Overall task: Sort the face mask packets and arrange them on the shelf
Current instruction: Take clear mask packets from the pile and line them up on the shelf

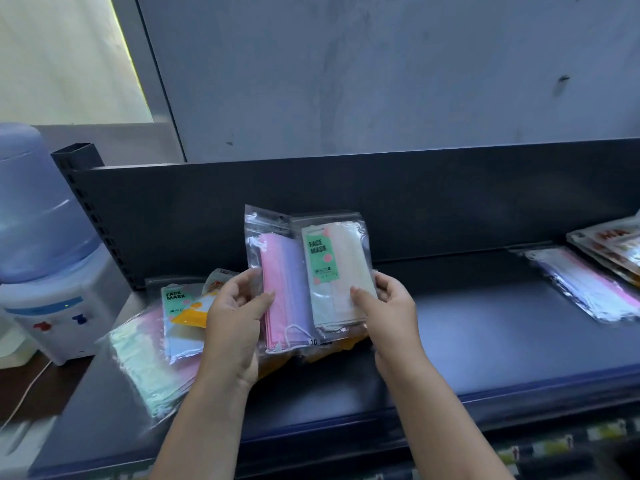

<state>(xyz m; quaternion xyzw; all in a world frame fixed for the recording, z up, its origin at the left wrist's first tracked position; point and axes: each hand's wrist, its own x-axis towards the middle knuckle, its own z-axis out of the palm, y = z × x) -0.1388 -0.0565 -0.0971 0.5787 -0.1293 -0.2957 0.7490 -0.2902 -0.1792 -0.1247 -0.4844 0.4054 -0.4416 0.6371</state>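
Left hand [235, 313] pinching pink-purple packet [284, 289], right hand [391, 306] pinching white packet [341, 271], edges overlapping, both standing upright above shelf [485, 334]. Loose packet pile [156, 344] lying behind left hand. Single packet [588, 285] lying at shelf's far right.

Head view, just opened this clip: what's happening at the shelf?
A person at a dark metal shelf holds two packets upright. The left grip pinches a clear plastic packet of pink and lilac masks; the right grip pinches a clear plastic packet of cream masks with a green FACE MASK label. A loose pile of mixed mask packets lies at the shelf's left end; a single flat packet and a small stack of packets lie at its right.
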